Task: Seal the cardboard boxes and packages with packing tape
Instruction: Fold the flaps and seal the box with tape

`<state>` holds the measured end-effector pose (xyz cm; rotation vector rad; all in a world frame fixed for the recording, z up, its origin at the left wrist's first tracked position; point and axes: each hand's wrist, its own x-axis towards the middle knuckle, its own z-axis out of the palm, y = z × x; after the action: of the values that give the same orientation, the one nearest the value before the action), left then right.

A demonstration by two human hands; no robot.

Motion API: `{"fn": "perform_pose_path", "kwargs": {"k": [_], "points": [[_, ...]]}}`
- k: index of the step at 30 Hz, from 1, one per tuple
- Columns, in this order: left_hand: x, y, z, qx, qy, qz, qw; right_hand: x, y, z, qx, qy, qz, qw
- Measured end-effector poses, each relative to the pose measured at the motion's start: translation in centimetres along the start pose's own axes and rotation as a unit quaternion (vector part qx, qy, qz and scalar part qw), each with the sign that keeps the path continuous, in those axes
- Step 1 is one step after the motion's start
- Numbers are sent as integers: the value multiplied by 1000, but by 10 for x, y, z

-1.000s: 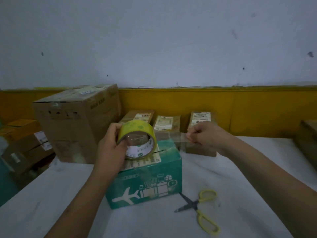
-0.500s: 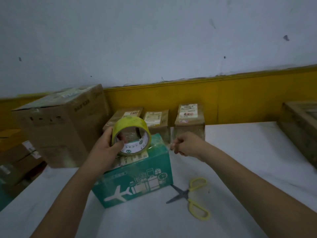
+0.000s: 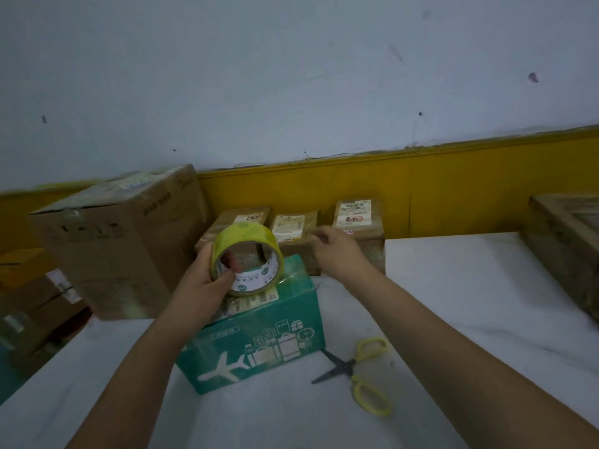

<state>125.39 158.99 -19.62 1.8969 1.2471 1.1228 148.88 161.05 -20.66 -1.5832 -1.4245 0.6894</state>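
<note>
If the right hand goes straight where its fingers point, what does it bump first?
Probably the middle brown package at the back. The right hand points toward it, though depth is unclear.

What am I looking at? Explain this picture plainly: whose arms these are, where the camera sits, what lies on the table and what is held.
There is no machine here. A person works with bare hands, and the single camera sits on their head, looking forward and down, so both arms reach in from the bottom edge. The left hand grips a yellow tape roll over the top of a green box printed with a plane, which stands on the white table. The right hand is beside the roll with its fingertips drawn together, perhaps pinching the clear tape's loose end; I cannot make that out. Yellow-handled scissors lie on the table to the right of the green box. Behind stand a large cardboard box and three small labelled parcels.
</note>
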Motion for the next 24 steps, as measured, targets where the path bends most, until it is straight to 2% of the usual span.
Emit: {"fn": "perform_pose_path", "kwargs": {"k": [2, 5, 6, 9, 12, 14, 17, 21, 24], "points": [[-1, 0, 0, 6, 2, 8, 1000, 7, -23, 12, -53, 7, -48, 997], [-3, 2, 3, 15, 3, 29, 999, 3, -34, 32, -230, -82, -68, 967], [-4, 5, 6, 18, 2, 40, 999, 2, -31, 37, -290, -88, -68, 951], [0, 16, -1, 13, 10, 76, 997, 2, -32, 39, -377, -63, -57, 922], [7, 23, -57, 150, 50, 137, 978, 6, -37, 39, -429, -68, -36, 900], [2, 26, -99, 337, -21, 133, 932, 5, -36, 39, -446, -70, -36, 891], [-9, 32, -126, 539, -149, 135, 818, 5, -38, 44, -458, -68, -46, 885], [-15, 34, -134, 622, -219, 142, 739, 2, -44, 51, -475, -74, -33, 876], [-22, 27, -132, 640, -269, 123, 709, 3, -46, 53, -495, -81, -40, 864]]}}
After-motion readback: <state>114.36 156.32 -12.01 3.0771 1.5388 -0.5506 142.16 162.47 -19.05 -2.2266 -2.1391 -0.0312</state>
